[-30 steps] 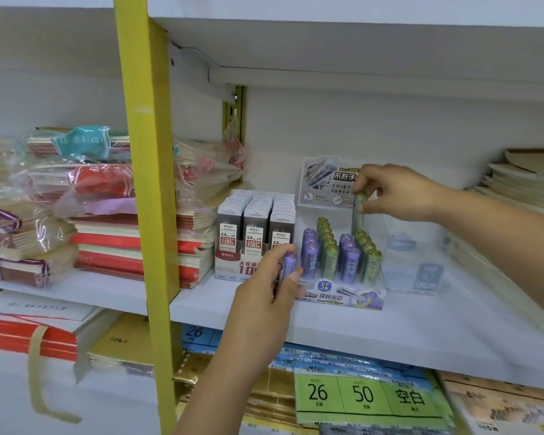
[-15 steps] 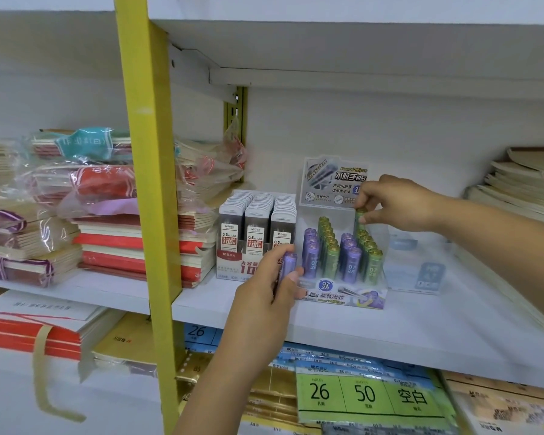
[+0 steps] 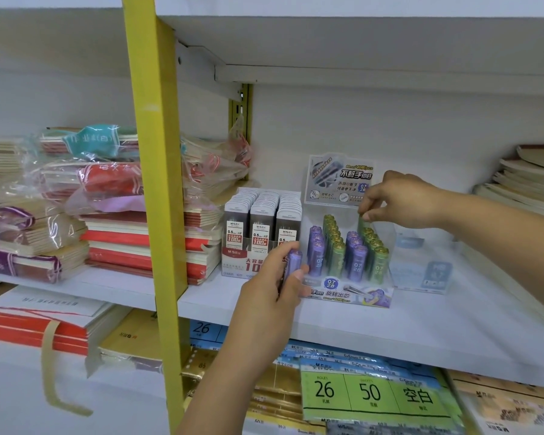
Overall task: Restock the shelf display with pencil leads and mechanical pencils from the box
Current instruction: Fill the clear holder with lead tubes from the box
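A display tray of purple and green lead tubes stands on the white shelf. My left hand grips a purple lead tube upright at the tray's front left corner. My right hand pinches the top of a green lead tube at the back of the rightmost row, low in the tray. A box of 0.5 HB lead cases stands to the left of the tray. The tray's header card rises behind.
A clear display box sits to the right of the tray. A yellow upright post divides the shelf. Stacked notebooks lie to the left, paper stacks to the right. Loose-leaf packs lie on the shelf below.
My right hand has lowered the green tube down into the back of the rightmost row. My left hand stays put with the purple tube.
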Tool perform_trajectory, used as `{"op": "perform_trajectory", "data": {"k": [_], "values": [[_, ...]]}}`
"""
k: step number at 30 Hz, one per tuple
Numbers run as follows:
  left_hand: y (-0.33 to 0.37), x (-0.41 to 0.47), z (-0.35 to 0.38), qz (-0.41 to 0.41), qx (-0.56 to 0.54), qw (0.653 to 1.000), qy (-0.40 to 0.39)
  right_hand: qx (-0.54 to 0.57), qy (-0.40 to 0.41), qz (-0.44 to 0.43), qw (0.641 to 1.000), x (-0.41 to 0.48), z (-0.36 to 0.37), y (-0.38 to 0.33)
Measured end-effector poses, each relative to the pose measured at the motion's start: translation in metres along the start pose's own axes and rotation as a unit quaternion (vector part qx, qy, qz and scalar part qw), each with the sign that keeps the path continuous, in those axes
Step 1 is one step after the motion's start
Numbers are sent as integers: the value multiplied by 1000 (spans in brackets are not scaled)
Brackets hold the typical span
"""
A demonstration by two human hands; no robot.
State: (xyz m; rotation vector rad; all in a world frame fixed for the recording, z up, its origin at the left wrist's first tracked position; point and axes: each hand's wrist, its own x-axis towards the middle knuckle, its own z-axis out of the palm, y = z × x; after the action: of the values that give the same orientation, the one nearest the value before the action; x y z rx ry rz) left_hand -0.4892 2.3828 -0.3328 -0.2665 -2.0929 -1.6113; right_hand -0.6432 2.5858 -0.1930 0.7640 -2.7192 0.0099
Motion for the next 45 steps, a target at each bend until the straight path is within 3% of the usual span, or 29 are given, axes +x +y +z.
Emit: {"op": "perform_trajectory", "data": {"k": [5,11,13,15,17,22,24,30,37,40,42,45], "values": [[0,0,0,7,-10,1000,-2,16,37,-18,999,-2,2,-1],[-3,0,0,-7,-39,999,0,-62,-8,-11,998,-3,2,-7],[0,0,-3,-15,-71,997,-2,-55,55,-36,996,-10,0,-10],[6,-1,-6,-20,-106,994,-3,27,142,-45,988,-29,-2,-23],[10,-3,-6,-24,-128,992,-2,171,159,-55,971,-55,-3,-42],[22,-10,0,-20,-140,989,-40,404,5,-76,912,-101,6,-86],[27,-13,3,-22,-140,989,-52,467,7,-63,882,-108,11,-94],[31,-18,2,-57,-157,984,-66,556,62,-1,829,-117,8,-88],[28,-15,7,-56,-165,984,-28,567,47,10,822,-118,10,-79],[24,-13,10,-33,-117,993,-1,556,67,5,828,-112,7,-78],[19,-11,11,13,-8,1000,26,544,138,15,827,-100,-3,-70],[11,-9,12,92,175,979,41,425,248,31,870,-70,-20,-46]]}}
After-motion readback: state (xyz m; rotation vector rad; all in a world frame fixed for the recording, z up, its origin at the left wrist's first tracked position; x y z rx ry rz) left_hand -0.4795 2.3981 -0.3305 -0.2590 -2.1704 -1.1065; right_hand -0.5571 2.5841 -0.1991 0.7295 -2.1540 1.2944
